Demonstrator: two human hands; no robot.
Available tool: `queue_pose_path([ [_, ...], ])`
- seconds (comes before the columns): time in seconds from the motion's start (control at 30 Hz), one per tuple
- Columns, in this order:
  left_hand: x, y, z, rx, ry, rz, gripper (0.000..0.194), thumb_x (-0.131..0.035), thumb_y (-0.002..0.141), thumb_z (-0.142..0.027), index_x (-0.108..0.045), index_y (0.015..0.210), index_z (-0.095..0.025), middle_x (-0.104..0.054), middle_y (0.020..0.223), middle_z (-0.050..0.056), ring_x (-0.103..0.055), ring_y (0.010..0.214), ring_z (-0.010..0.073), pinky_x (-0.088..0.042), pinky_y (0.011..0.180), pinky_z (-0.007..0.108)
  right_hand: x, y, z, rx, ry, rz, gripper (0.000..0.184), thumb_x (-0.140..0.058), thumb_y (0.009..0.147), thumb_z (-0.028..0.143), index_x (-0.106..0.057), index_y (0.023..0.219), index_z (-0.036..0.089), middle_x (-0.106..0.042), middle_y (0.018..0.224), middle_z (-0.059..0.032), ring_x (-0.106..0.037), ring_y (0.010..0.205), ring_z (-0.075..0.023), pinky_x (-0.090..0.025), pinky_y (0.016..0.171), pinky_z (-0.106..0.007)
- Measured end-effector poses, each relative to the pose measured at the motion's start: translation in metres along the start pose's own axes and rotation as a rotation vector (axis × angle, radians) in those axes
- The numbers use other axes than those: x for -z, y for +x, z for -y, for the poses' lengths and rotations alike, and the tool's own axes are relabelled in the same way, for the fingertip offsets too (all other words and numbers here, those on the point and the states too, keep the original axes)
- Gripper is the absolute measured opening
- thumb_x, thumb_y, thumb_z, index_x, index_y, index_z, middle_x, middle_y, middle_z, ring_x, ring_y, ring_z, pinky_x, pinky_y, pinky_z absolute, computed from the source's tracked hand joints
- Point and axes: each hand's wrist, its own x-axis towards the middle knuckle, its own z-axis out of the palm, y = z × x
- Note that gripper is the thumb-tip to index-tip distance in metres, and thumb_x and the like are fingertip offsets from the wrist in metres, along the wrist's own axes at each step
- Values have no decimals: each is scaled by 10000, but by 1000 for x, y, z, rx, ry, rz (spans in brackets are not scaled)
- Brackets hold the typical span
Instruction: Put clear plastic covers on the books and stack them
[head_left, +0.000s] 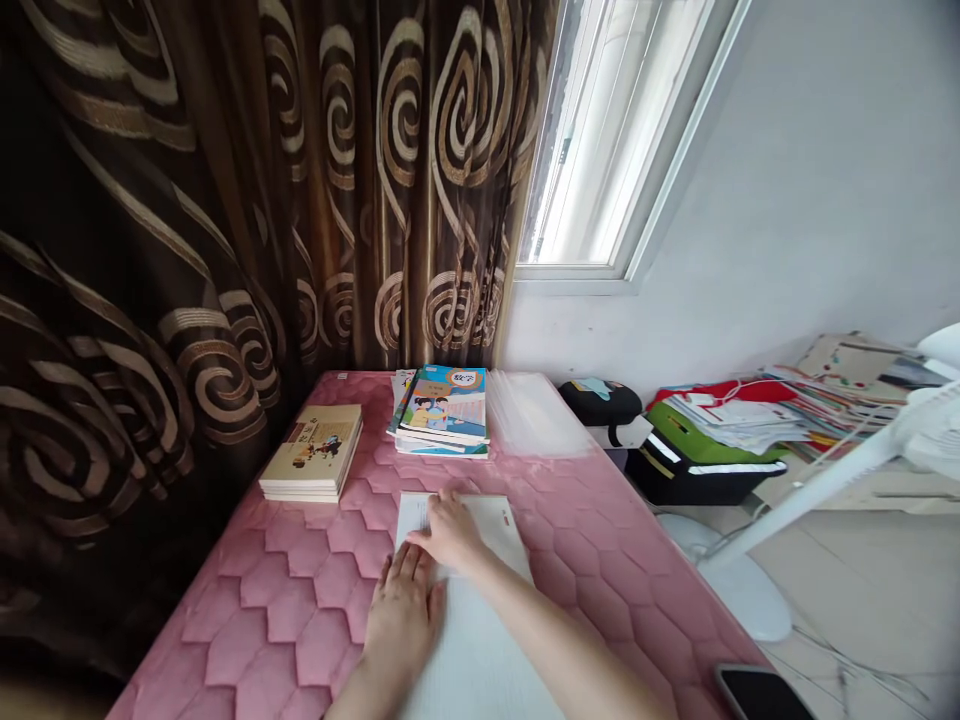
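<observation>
A white book (491, 512) lies on the pink quilted table cover, with fine print and a small red mark near its top edge. Toward me, a pale sheet (480, 660) that looks like translucent plastic extends from it; whether the two are joined I cannot tell. My left hand (405, 605) rests flat along the book's left edge, fingers stretched forward. Across the book's upper middle lies my right hand (452, 530), fingers spread and slightly bent, pressing on its surface. The right thumb reaches close to the left fingertips. Neither hand has anything in its grip.
Beige books (315, 455) are stacked at left, colourful textbooks (446, 412) at the back. Clear plastic sheets (536, 415) lie beside them. A phone (761, 692) sits at the near right edge. Beyond stand a white fan (810, 490) and a black-and-green box (697, 460) with papers.
</observation>
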Motion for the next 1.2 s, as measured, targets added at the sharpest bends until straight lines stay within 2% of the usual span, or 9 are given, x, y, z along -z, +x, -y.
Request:
queue_pose_path([
  [0.1, -1, 1, 1, 5, -29, 23, 431, -389, 913, -323, -565, 1268, -153, -590, 1306, 109, -525, 1227, 266, -450, 1014, 461, -4, 22, 19, -15, 19, 90, 502, -676, 689, 586, -690, 1002, 193, -674, 1093, -104, -611, 1021, -237, -452, 828, -283],
  [0.2, -6, 0, 4, -2, -45, 23, 464, -372, 922, -350, -525, 1312, -150, -548, 1353, 104, -499, 1256, 257, -436, 1034, 449, -4, 50, 23, -80, -12, 121, 481, -764, 590, 564, -720, 904, 203, -719, 985, -87, -661, 920, -241, -467, 757, -275],
  [0.37, -10, -1, 6, 15, -44, 31, 465, -363, 923, -344, -508, 1334, -180, -517, 1384, 75, -477, 1278, 246, -430, 1042, 435, -4, 83, 24, -173, -29, 75, 474, -704, 695, 565, -722, 937, 157, -729, 943, -143, -685, 867, -257, -468, 697, -288],
  [0.47, -6, -1, 5, 19, -58, 46, 472, -351, 924, -333, -493, 1346, -177, -502, 1396, 72, -467, 1286, 245, -419, 1053, 438, -9, 82, 28, -169, -29, 25, 463, -650, 760, 561, -717, 937, 138, -722, 945, -165, -677, 886, -269, -458, 753, -317],
  [0.63, 3, 2, 2, 43, -66, 119, 482, -348, 917, -314, -489, 1350, -157, -506, 1393, 88, -460, 1290, 251, -398, 1068, 445, -19, 53, 31, -96, -12, -62, 405, -567, 854, 483, -662, 1064, 149, -664, 1107, -162, -602, 1058, -265, -400, 899, -369],
  [0.8, 4, 3, -1, 63, -58, 128, 464, -342, 924, -330, -553, 1291, -140, -555, 1346, 102, -479, 1272, 256, -391, 1072, 450, -19, 34, 25, -10, 64, 52, 598, -756, 617, 530, -617, 1097, 200, -624, 1175, -108, -563, 1098, -258, -404, 889, -358],
  [0.93, 0, 2, 1, 38, -62, 90, 477, -351, 924, -349, -522, 1321, -147, -528, 1372, 97, -482, 1270, 259, -405, 1056, 455, -12, 54, 19, -33, 20, 99, 512, -801, 515, 548, -684, 887, 217, -687, 1039, -57, -615, 993, -236, -401, 868, -322],
  [1.07, -3, 0, 1, 50, -106, 39, 468, -378, 918, -343, -502, 1341, -183, -510, 1392, 71, -467, 1283, 246, -390, 1070, 438, -7, 79, 19, -104, -17, 51, 390, -716, 662, 557, -703, 753, 178, -720, 835, -100, -655, 881, -245, -406, 831, -325],
  [1.2, -1, -1, -2, 89, -122, 36, 471, -390, 909, -346, -507, 1336, -187, -510, 1396, 62, -460, 1285, 242, -365, 1092, 435, -13, 75, 23, -102, -16, -23, 400, -602, 801, 522, -693, 899, 145, -710, 937, -147, -634, 956, -265, -387, 870, -358],
])
